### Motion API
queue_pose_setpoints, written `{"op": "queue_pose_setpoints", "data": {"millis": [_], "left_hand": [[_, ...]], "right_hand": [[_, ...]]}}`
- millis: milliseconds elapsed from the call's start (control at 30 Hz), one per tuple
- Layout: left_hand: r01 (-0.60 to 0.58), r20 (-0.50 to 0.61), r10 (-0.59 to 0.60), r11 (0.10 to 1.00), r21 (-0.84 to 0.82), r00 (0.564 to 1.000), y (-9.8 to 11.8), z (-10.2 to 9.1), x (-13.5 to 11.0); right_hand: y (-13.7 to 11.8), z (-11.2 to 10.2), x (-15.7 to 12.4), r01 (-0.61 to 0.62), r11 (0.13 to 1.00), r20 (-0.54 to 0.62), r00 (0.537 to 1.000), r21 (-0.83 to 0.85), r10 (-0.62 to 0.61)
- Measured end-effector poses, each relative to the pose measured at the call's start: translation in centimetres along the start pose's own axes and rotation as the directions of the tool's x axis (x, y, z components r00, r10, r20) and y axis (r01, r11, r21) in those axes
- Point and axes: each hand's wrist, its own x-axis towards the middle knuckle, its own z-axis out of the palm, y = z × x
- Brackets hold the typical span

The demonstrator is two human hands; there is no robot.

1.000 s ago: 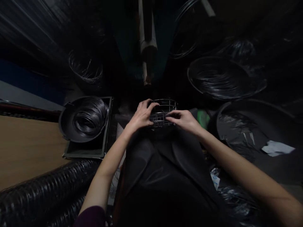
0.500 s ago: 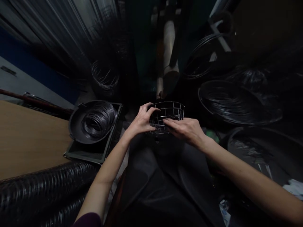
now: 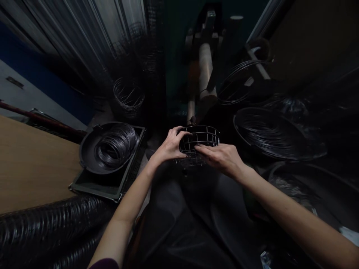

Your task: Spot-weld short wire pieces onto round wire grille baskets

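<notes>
Left hand [image 3: 169, 146] and right hand [image 3: 221, 160] clasp a wire basket [image 3: 199, 140] near a black pan [image 3: 86, 157] and wooden surface [image 3: 33, 164]

We are counting one round silver wire basket [image 3: 198, 139] at centre of the frame, two bare hands, a left hand [image 3: 169, 146] and a right hand [image 3: 221, 158], one round black pan [image 3: 87, 157] at left, and five coils of black wire [image 3: 269, 134] spread around them.

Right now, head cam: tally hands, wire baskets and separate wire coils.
Hands: 2 (left hand, right hand)
Wire baskets: 1 (wire basket, held)
Wire coils: 5 (pan coil, rear coil, upper-right coil, right coil, lower-left coil)
Total: 8; shadows may hide more.
</notes>
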Motion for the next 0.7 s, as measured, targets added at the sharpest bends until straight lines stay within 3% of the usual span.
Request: {"op": "queue_pose_setpoints", "data": {"millis": [100,267,700], "left_hand": [[-0.008,-0.009,0.008,1.0,-0.003,1.0,-0.4,-0.1,0.9],[-0.03,-0.031,0.03,0.999,0.024,0.999,-1.2,-0.6,2.5],[-0.047,0.0,0.047,0.998,0.043,0.999,-1.9,-1.1,3.7]], "right_hand": [[0.4,0.1,0.6,-0.033,0.999,0.007,0.999,-0.01,0.033],[1.2,0.3,2.0,-0.144,0.989,0.123,0.982,-0.018,0.145],[1.5,0.7,2.5,-0.207,0.978,0.185,0.962,0.002,0.203]]}}
